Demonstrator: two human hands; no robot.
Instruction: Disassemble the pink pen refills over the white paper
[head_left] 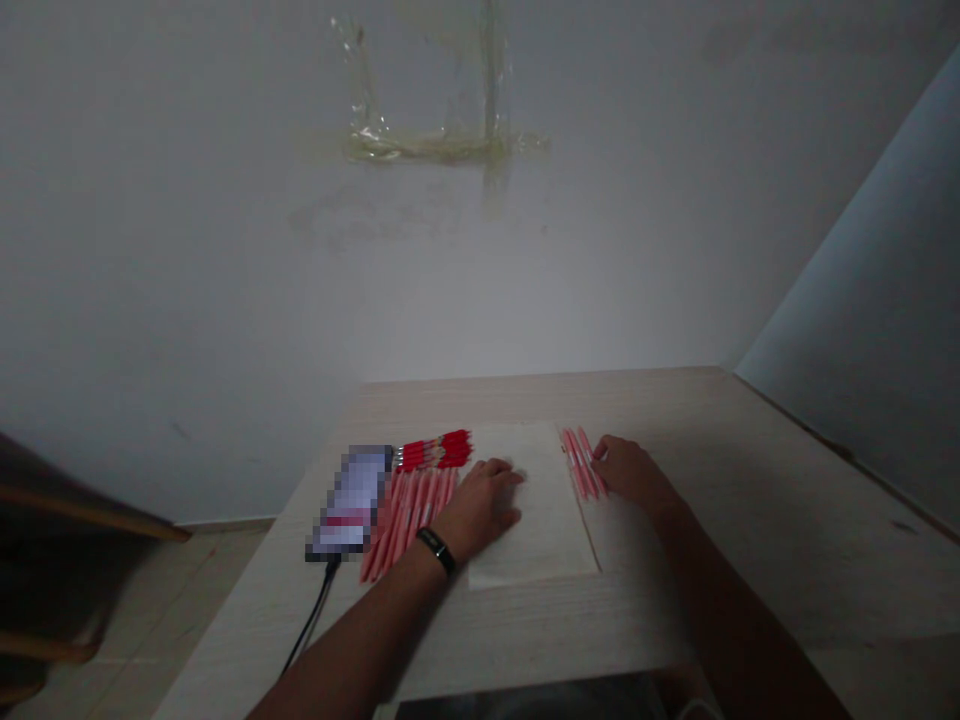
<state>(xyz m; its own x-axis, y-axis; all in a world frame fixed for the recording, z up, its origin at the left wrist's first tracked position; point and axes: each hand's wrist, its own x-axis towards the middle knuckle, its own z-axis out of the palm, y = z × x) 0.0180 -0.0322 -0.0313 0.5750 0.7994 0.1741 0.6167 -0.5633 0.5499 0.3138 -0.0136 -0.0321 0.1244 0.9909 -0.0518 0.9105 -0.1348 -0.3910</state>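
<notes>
My left hand [484, 505], with a dark band on the wrist, rests on the left side of a white sheet of paper [544, 530]. Its fingers are spread and hold nothing. Under and beside it on the left lies a row of pink pens [405, 515], partly covered by the hand. My right hand [634, 470] is beyond the sheet's right edge, fingers curled and closed at the rightmost of several pink pens [580, 465]. Those pens lie side by side along that edge. A bunch of red pens [439, 450] sits above the left row.
A phone [352, 505] with a blurred screen lies at the left of the table [480, 640], a black cable [311, 620] running from its lower end. Behind the table stands a grey wall [600, 250] with tape on it. Wooden furniture bars [90, 515] show at lower left.
</notes>
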